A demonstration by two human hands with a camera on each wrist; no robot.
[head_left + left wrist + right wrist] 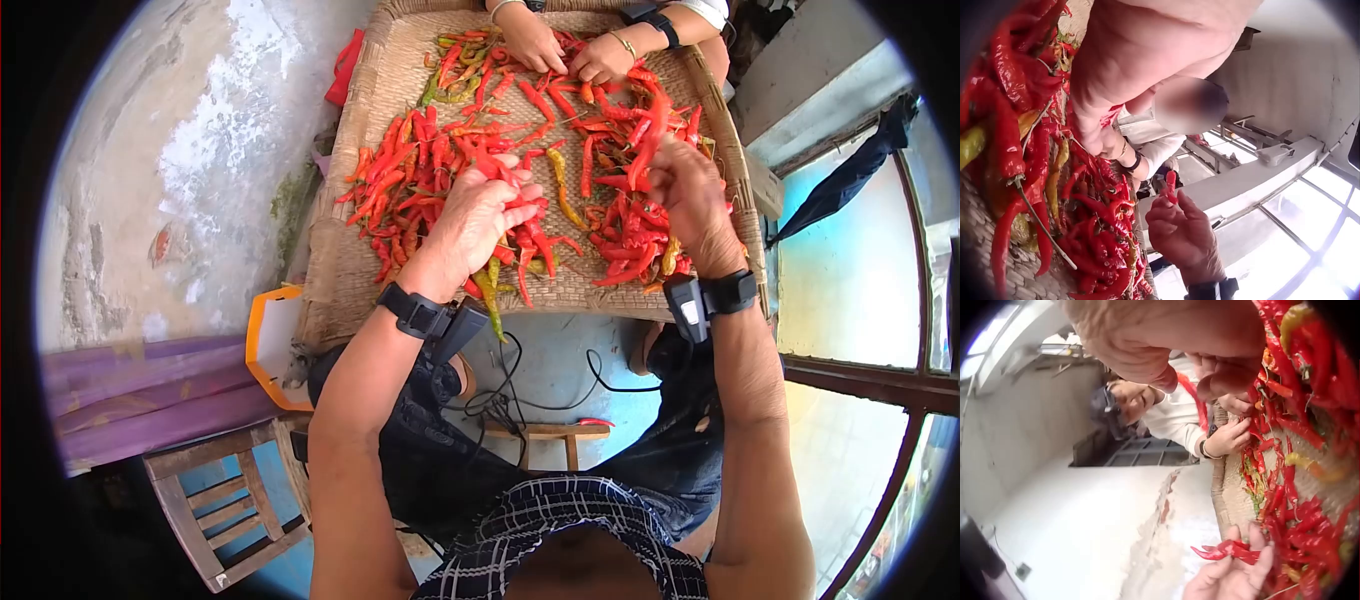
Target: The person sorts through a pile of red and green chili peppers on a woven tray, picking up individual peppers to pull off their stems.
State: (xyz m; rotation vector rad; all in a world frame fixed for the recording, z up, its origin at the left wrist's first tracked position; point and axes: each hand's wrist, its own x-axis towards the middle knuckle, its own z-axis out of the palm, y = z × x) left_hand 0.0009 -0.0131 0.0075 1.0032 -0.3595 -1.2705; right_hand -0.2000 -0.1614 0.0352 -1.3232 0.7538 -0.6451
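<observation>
My left hand (468, 218) is over the left heap of red chili peppers, palm up, and holds a few red chili peppers (1229, 550) in its curled fingers. Above the right heap, my right hand (697, 200) pinches one long red chili pepper (654, 128) between thumb and fingers. In the left wrist view that pepper stands up from the fingertips. Both heaps, the left one (392, 185) and the right one (630, 235), lie on a woven tray (330, 262). A yellow-green chili pepper (490, 300) pokes out over the tray's near edge, below my left hand.
Across the tray another person's hands (605, 60) work among the peppers. A yellow pepper (562, 190) lies between the heaps. Left are a wall (190, 150) and a wooden chair (230, 505); windows (850, 300) stand right. Black cables (495, 400) trail on the floor below.
</observation>
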